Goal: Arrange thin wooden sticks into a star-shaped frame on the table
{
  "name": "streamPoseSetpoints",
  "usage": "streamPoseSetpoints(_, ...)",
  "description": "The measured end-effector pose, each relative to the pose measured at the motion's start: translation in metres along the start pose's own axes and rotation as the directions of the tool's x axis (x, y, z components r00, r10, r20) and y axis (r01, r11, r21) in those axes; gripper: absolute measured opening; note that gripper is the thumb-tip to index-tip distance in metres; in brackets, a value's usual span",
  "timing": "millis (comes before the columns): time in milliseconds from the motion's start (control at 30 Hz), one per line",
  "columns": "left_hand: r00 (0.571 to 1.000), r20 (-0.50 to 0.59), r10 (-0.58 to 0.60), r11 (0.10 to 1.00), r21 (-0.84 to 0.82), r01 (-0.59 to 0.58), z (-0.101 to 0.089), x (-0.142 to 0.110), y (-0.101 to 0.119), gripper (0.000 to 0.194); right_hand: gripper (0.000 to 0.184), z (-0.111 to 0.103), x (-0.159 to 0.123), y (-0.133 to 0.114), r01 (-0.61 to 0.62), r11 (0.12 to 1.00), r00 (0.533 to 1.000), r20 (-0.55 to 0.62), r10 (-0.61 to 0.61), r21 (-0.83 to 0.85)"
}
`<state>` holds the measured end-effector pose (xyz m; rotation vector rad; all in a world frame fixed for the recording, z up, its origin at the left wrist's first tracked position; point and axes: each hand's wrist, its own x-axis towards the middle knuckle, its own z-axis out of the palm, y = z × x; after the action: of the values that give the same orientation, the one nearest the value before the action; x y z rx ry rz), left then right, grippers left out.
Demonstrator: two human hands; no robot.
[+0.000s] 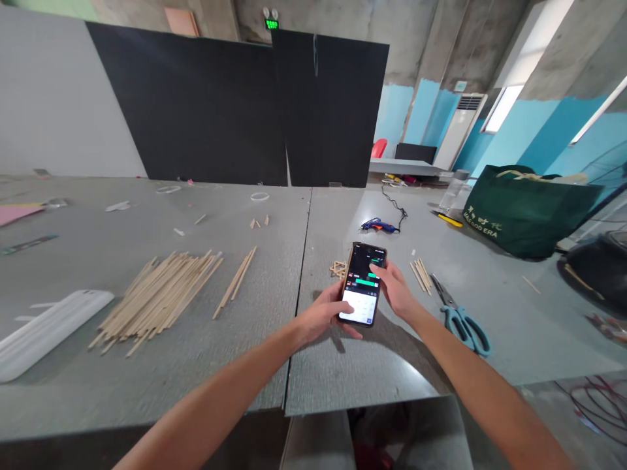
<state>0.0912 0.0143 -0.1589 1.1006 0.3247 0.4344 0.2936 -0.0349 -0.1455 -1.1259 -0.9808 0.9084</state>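
A smartphone (363, 282) with a lit screen is held over the grey table (196, 352) near its middle seam. My left hand (323, 314) grips the phone from below and from the left, fingers curled round its lower edge. My right hand (396, 287) steadies the phone's right side, fingers bent against the case and the thumb at the screen. A small star-like shape of glued sticks (337, 268) lies on the table just behind the phone.
A big pile of wooden sticks (157, 297) and a few loose ones (236, 281) lie left. Short sticks (420, 274) and teal-handled scissors (460, 316) lie right of my hands. A blue glue gun (378, 226), a green bag (524, 209) and a white plastic strip (44, 329) are around.
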Motion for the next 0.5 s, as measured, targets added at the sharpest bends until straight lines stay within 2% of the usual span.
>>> streamPoseSetpoints(133, 1.000, 0.027, -0.006, 1.000, -0.024, 0.006, 0.0028, -0.0020, -0.0011, 0.066, 0.041, -0.0018, 0.0030, -0.0035, 0.032, 0.999, 0.999, -0.044, -0.031, 0.011)
streamPoseSetpoints(500, 0.999, 0.049, -0.020, 0.996, -0.089, 0.024, 0.0044, -0.0007, -0.0049, 0.067, 0.045, 0.0001, 0.0037, -0.0046, 0.007, 0.993, 0.997, 0.074, -0.016, 0.120)
